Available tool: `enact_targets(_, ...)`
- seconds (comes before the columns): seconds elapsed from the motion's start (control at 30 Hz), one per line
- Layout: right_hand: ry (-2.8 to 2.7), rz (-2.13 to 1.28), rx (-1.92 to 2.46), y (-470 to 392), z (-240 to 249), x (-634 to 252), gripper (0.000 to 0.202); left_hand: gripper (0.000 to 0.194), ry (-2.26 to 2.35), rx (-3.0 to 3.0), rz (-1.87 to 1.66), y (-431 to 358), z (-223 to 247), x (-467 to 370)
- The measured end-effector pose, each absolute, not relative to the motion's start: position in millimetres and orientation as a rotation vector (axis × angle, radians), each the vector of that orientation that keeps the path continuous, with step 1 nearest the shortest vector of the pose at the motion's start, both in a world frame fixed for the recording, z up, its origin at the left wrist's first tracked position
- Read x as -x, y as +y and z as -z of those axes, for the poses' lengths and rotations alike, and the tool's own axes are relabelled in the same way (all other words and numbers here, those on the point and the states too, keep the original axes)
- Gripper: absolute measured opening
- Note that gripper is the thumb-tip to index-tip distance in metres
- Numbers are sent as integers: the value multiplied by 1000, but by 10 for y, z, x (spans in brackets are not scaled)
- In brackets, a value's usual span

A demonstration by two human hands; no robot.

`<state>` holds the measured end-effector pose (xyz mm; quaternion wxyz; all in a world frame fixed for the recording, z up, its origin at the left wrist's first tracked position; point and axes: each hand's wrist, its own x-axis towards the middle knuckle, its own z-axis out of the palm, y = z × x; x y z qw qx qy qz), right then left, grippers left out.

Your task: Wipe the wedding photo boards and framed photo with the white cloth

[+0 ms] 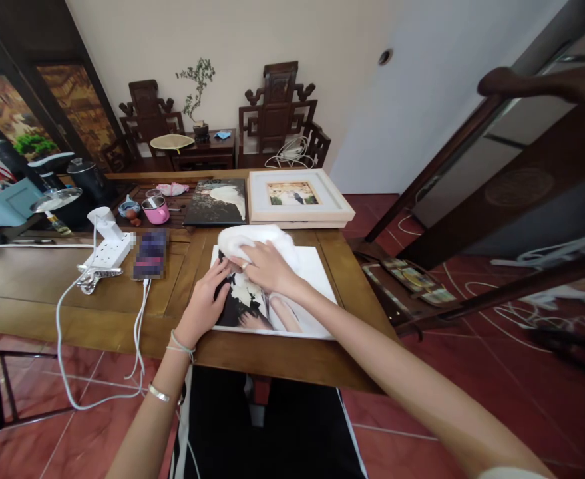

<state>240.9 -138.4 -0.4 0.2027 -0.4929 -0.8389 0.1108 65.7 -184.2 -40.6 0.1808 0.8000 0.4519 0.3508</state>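
Observation:
A photo panel [312, 293] with a white edge lies flat on the wooden table, showing dark and pale picture areas. A bunched white cloth [285, 241] rests on its upper part. My right hand [269, 267] is closed on this cloth and presses it against the panel. Beside it, my left hand [207, 296] lies on the panel's left side, fingers stretched out towards the cloth and holding nothing. Both hands hide parts of the picture.
Behind the panel are a framed photo [339, 209] and a dark photo panel [202, 203]. To the left sit a pink cup [156, 210], a phone [150, 253] on a cable and a white power strip [114, 251]. A dark wooden stand [442, 159] rises at the right.

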Motion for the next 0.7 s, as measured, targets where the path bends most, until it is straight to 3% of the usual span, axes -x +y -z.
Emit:
enact_targets(0.17,-2348,-317,1309,-1380,40,-2291,36,37,1284,-2249,-982,-1842,405,-654)
enact_targets(0.5,-2217,-177,1461,-1577,316,-3469,32,38,1277,-2282,-903,-1856,351,-665)
enact_targets(0.7,-2269,-109,1395,-1825,350,-3515,26,38,1265,-2266,-919,-1853,336,-649)
